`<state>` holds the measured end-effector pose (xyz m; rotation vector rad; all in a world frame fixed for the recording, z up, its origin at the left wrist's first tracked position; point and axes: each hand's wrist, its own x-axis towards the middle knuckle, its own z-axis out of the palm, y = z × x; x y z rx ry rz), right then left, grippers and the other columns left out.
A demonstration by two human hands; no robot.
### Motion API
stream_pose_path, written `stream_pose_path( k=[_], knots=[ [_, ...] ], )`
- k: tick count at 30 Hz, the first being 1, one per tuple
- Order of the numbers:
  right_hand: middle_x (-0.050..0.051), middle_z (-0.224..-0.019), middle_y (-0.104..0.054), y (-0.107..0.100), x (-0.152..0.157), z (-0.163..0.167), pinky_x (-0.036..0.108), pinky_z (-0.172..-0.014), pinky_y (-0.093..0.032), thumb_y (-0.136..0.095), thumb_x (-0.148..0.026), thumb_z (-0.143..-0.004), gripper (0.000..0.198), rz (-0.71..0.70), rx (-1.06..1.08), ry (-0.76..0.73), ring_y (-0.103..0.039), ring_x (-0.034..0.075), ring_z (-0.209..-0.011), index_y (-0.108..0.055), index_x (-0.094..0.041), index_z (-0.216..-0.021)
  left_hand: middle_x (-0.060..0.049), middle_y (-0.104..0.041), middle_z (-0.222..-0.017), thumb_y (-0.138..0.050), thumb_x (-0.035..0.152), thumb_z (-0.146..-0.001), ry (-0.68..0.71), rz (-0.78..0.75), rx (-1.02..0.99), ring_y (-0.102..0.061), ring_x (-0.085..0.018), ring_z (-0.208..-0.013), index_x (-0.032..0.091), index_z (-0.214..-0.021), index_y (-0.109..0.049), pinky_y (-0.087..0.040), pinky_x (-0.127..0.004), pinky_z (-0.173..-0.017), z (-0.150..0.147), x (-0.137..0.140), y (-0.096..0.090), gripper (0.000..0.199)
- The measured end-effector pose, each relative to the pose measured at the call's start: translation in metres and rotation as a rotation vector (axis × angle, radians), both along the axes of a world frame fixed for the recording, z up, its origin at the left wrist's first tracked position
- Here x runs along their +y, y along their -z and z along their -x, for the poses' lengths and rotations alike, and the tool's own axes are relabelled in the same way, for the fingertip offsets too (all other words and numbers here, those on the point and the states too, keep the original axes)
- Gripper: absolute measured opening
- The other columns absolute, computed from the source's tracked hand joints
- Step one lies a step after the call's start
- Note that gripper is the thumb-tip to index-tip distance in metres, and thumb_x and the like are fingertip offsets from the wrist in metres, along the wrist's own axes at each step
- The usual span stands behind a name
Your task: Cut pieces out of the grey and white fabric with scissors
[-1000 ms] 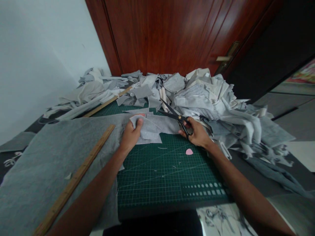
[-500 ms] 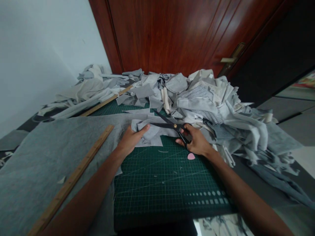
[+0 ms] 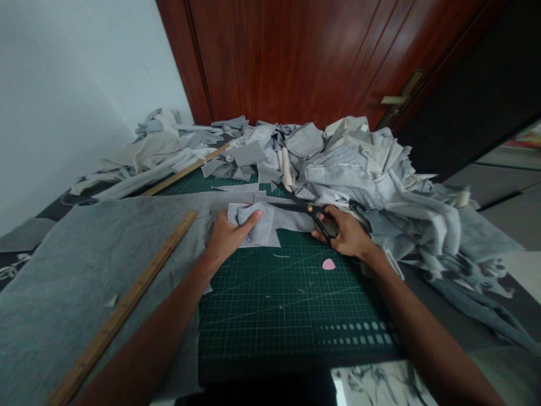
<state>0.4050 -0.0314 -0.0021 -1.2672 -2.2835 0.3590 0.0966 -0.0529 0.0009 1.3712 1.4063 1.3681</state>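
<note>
My left hand (image 3: 231, 235) pinches a small folded piece of light grey fabric (image 3: 262, 224) between thumb and fingers, above the green cutting mat (image 3: 262, 316). Black scissors (image 3: 311, 209) with a brass-coloured pivot are gripped by their handles in my right hand (image 3: 347, 232). Their blades are apart and point left, just beyond the folded fabric; I cannot tell whether they touch it. Another grey strip lies under the blades. Below my right hand a pink piece of chalk (image 3: 328, 264) rests on the mat.
A large grey cloth (image 3: 105, 242) covers the left side, with a wooden ruler (image 3: 127, 301) across it. A second wooden ruler (image 3: 186, 171) lies farther back. Heaped fabric scraps (image 3: 355, 163) line the back and right, before a brown wooden door (image 3: 287, 62).
My right hand and the scissors have moved slightly right and away from me, drawing back from the folded fabric. My left hand keeps its hold with its thumb shifted slightly right.
</note>
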Motion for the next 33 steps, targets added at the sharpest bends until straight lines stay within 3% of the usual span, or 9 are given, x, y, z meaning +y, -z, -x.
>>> stream_pose_path(
  k=[5,20,33],
  knots=[
    [0.002,-0.082,-0.059,-0.003,-0.001,0.001,0.031,-0.064,-0.04,-0.077,-0.046,-0.079,0.037,0.001,-0.01,-0.045,-0.055,0.019,-0.07,-0.05,-0.024,-0.092,-0.004,-0.075,-0.074,-0.084,0.045,-0.071,0.064,0.058,0.018,-0.069,-0.022,-0.071,0.019,-0.083,-0.077,-0.055,-0.028,-0.062,-0.006,-0.004,0.0,0.029],
    [-0.001,-0.074,-0.057,-0.009,-0.004,-0.002,0.029,-0.061,-0.037,-0.078,-0.045,-0.079,0.035,0.036,-0.052,-0.086,-0.053,0.017,-0.064,-0.053,-0.024,-0.09,-0.004,-0.077,-0.078,-0.078,0.036,-0.074,0.13,0.04,0.019,-0.068,-0.02,-0.07,0.017,-0.094,-0.079,-0.052,-0.025,-0.057,-0.011,-0.009,0.002,0.027],
    [-0.002,-0.066,-0.057,-0.011,-0.006,-0.001,0.027,-0.056,-0.032,-0.076,-0.055,-0.08,0.039,0.012,-0.107,-0.072,-0.05,0.015,-0.055,-0.053,-0.023,-0.083,-0.004,-0.081,-0.087,-0.076,0.031,-0.073,0.124,0.002,0.05,-0.075,-0.021,-0.08,0.018,-0.091,-0.077,-0.06,-0.027,-0.07,-0.012,-0.008,0.001,0.023]
  ],
)
